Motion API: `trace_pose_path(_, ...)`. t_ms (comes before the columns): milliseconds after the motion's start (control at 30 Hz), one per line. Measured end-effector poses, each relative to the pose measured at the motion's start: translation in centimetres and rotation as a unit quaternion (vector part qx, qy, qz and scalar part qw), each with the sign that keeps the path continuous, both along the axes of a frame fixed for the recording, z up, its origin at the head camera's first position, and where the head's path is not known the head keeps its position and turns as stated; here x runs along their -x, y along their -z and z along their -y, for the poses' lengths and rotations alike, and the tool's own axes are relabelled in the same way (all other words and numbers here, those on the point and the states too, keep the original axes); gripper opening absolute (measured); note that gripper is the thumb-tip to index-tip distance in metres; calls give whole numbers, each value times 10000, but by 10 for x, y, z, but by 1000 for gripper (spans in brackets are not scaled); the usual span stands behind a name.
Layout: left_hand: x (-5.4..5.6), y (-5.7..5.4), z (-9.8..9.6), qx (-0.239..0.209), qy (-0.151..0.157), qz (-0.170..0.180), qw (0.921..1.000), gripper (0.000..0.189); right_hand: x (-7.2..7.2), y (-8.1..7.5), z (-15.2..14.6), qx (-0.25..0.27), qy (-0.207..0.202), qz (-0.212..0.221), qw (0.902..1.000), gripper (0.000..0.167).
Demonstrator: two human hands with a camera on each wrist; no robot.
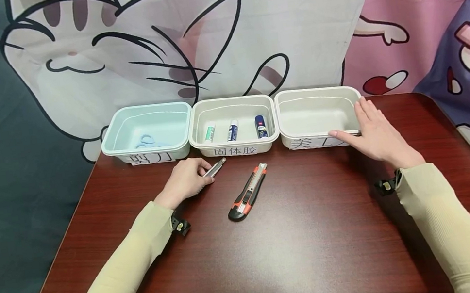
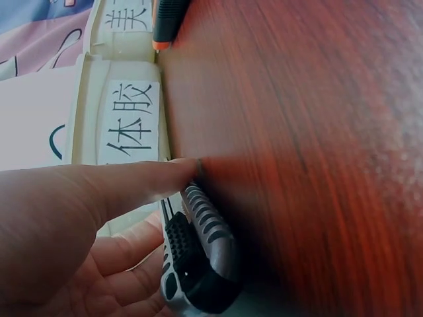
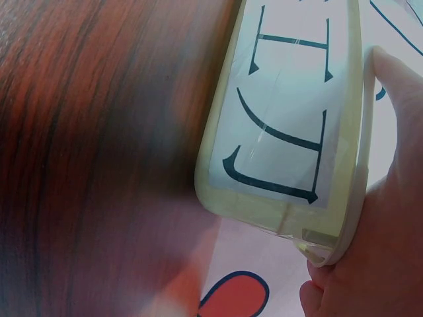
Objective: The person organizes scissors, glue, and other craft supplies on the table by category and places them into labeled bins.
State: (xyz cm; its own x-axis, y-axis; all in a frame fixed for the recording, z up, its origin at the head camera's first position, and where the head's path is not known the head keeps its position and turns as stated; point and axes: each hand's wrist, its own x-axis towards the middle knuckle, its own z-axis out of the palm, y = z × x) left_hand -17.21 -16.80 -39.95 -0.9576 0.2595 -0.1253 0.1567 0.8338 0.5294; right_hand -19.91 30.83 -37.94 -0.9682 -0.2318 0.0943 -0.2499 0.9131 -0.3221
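My left hand (image 1: 186, 179) pinches a silver-grey utility knife (image 1: 214, 167) between thumb and fingers, just in front of the middle bin. In the left wrist view the grey ribbed handle and black slider of this knife (image 2: 201, 244) show close over the table. A second utility knife (image 1: 248, 193), black and orange, lies on the table to the right of that hand. My right hand (image 1: 376, 134) rests with fingers extended on the right corner of the right white bin (image 1: 321, 133); the right wrist view shows the thumb along the rim of this labelled bin (image 3: 357, 198).
A light blue bin (image 1: 144, 109) at left holds blue scissors (image 1: 146, 141). The middle white bin (image 1: 229, 102) contains several glue sticks (image 1: 233, 130). All three bins stand in a row at the back of the dark wooden table (image 1: 292, 256), before a printed cat curtain (image 1: 290, 22).
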Motion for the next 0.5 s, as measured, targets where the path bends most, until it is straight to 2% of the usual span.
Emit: trace_pose_path(500, 0, 1, -3, -33, 109, -51, 9999, 14, 2, 1, -1, 4, -30, -38, 10000, 106)
